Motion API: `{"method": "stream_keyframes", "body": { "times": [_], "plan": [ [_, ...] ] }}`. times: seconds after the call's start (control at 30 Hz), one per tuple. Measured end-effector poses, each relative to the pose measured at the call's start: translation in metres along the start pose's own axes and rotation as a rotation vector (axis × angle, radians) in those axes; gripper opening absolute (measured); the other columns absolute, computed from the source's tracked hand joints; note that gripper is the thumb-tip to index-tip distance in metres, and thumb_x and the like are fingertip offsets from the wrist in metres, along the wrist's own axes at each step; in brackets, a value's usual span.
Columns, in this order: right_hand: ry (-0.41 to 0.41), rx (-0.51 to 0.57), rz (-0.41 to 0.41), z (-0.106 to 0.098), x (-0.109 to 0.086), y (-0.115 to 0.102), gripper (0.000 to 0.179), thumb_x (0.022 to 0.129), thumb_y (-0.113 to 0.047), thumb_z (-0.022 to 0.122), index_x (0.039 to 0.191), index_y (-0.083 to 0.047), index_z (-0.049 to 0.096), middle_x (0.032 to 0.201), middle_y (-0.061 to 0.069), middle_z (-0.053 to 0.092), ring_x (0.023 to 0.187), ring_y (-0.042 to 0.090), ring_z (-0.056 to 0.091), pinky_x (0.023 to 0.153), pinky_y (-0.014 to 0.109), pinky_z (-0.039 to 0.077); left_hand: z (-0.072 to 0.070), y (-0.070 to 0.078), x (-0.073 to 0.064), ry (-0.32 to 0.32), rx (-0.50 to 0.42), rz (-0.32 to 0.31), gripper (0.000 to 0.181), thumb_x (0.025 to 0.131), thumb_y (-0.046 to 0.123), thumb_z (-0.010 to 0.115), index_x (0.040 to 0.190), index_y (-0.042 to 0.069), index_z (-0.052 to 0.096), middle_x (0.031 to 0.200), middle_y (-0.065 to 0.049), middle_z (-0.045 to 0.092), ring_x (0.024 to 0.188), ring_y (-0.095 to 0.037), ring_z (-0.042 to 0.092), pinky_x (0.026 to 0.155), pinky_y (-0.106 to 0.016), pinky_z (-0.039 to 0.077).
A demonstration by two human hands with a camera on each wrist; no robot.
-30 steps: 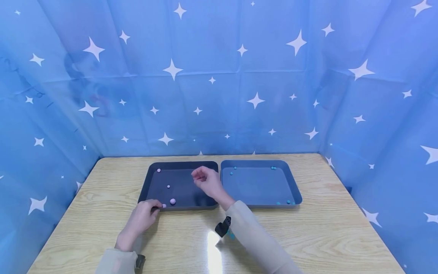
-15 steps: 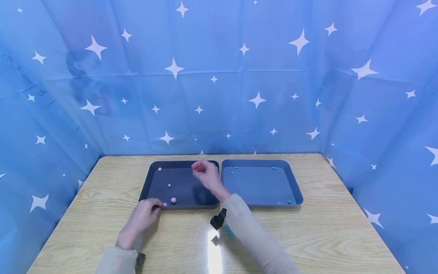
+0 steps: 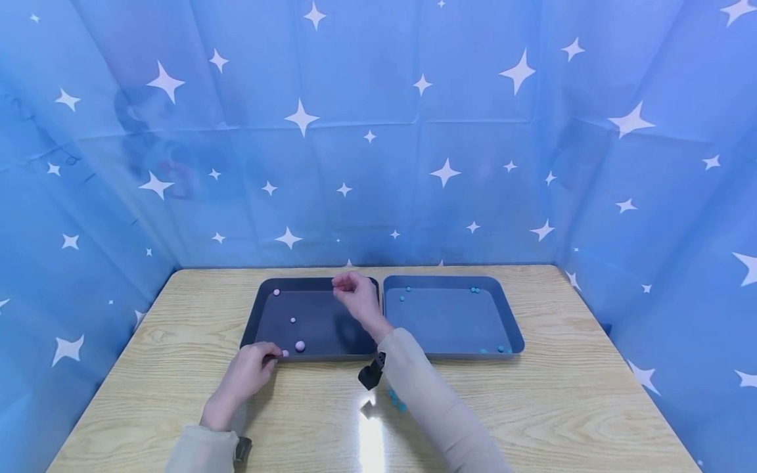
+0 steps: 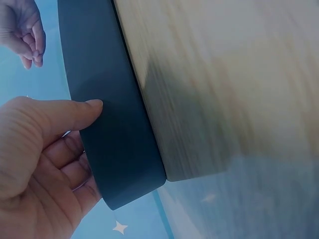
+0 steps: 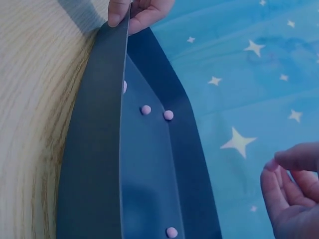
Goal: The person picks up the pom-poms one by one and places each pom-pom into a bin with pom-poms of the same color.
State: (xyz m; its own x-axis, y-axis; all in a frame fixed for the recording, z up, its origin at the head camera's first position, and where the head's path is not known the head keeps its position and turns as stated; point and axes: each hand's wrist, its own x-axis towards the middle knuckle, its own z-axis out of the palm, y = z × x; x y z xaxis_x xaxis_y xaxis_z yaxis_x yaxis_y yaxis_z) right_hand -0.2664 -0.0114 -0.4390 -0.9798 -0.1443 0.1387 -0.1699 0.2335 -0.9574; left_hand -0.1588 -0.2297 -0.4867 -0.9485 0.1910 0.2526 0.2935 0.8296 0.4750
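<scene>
In the head view, my left hand [image 3: 251,373] pinches the front wall of the dark tray [image 3: 331,315] near its left corner. In the left wrist view, the thumb [image 4: 89,110] presses the outside of the wall, with the other fingers behind it. My right hand [image 3: 359,299] is raised over that tray's right part. Its thumb and index finger pinch a small pink ball [image 5: 271,165], mostly covered by the fingertips. Several pink balls lie in the tray, among them a larger one [image 3: 300,346] and one at the back left [image 3: 276,292].
A blue-grey tray [image 3: 446,322] stands close at the right of the dark one, with several small teal balls [image 3: 475,290] in it. More teal balls [image 3: 395,398] lie on the wooden table [image 3: 562,407] beside my right forearm. A starry blue curtain [image 3: 378,164] encloses the table.
My right hand has risen slightly, and its forearm has swung a little left, so more teal balls on the table show. The left hand keeps its hold on the tray wall.
</scene>
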Motion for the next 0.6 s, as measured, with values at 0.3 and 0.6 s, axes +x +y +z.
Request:
{"method": "stream_keyframes", "body": {
  "times": [0.3, 0.6],
  "plan": [
    [0.022, -0.012, 0.019, 0.003, 0.002, 0.006, 0.015, 0.084, 0.003, 0.065, 0.098, 0.001, 0.064, 0.090, 0.009, 0.064, 0.082, 0.019, 0.061, 0.074, 0.028, 0.052, 0.001, 0.000, 0.000, 0.003, 0.006, 0.005, 0.017, 0.073, -0.011, 0.067, 0.080, 0.005, 0.068, 0.083, -0.007, 0.068, 0.082, -0.024, 0.066, 0.074, -0.040, 0.054],
    [0.029, 0.008, -0.010, -0.008, -0.001, 0.007, 0.015, 0.082, 0.002, 0.066, 0.098, 0.002, 0.066, 0.094, 0.013, 0.066, 0.086, 0.022, 0.062, 0.073, 0.028, 0.052, 0.001, 0.000, -0.001, 0.017, -0.007, 0.010, 0.017, 0.073, -0.011, 0.067, 0.080, 0.005, 0.068, 0.083, -0.007, 0.068, 0.082, -0.025, 0.066, 0.074, -0.040, 0.053]
  ]
}}
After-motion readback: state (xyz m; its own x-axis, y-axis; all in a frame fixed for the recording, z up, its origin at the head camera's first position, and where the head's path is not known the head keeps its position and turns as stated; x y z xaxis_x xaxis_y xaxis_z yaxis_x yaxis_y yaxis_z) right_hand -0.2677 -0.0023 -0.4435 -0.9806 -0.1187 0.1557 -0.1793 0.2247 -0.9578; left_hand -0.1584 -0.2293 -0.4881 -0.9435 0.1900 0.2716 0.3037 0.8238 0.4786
